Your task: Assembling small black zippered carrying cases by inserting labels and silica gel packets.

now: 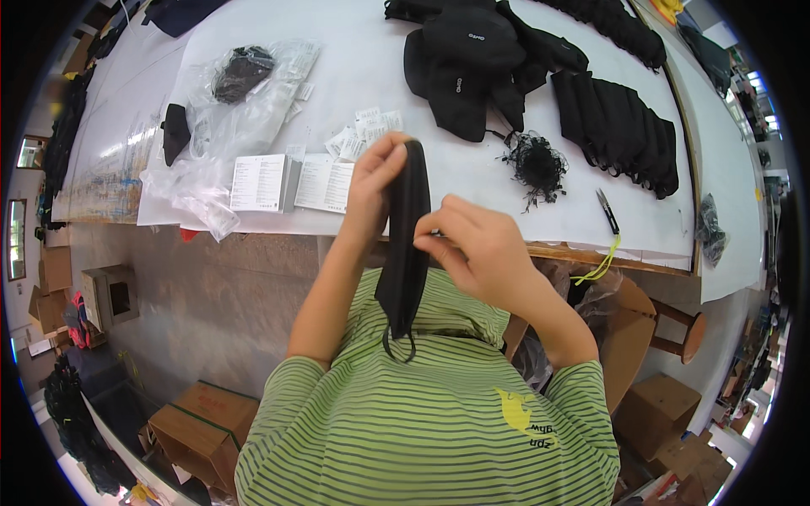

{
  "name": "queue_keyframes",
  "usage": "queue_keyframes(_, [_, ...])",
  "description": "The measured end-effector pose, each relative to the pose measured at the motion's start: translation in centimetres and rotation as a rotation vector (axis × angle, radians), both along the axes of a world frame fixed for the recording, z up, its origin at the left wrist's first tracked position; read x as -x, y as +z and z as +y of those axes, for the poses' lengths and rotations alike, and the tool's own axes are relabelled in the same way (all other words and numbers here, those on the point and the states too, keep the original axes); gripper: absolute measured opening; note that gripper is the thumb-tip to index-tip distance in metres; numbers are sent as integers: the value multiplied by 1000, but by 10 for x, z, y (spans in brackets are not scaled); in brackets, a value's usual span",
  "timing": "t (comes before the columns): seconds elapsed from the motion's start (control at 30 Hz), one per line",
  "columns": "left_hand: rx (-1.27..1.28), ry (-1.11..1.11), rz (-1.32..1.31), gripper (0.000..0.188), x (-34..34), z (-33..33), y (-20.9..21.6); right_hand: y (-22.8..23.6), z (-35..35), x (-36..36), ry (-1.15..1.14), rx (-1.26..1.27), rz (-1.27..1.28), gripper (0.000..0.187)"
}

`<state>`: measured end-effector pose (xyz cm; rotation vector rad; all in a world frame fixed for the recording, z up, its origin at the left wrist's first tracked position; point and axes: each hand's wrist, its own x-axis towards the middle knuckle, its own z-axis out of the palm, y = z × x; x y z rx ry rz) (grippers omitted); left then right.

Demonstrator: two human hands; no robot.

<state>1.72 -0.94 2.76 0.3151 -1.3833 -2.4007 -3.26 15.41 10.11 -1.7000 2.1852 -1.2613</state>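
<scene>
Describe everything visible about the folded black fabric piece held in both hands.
The black fabric piece looks like soft matte cloth, folded into a long narrow strip that hangs upright in front of the striped shirt. A thin loop dangles at its lower end. The left hand pinches its top edge; the right hand grips its right side near the middle. It is held clear of the white table.

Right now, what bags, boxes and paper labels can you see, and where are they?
Clear plastic bags: crumpled on the white table, left side, one with a dark bundle inside.
White paper sheets: flat rectangles with small print, at the table's near edge, just left of the left hand.
Small white tags: loose pile behind the sheets.
Brown cardboard boxes: on the floor, lower left.
Another brown box: on the floor, right.
</scene>
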Motion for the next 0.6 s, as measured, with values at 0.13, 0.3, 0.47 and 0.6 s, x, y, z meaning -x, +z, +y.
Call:
queue_keyframes(0.13, [-63, 52, 8, 23, 17, -19, -3, -3, 6, -20, 147, -7, -131, 13])
queue_keyframes(0.3, [-30, 55, 28, 24, 25, -16, 0, -3, 6, -24, 168, -3, -175, 12])
queue_keyframes(0.47, [-15, 70, 26, 24, 25, -14, 0, -2, 7, -26, 151, 2, -164, 12])
queue_keyframes(0.6, [-35, 98, 27, 23, 25, -17, -3, -2, 12, -26, 128, -17, -169, 11])
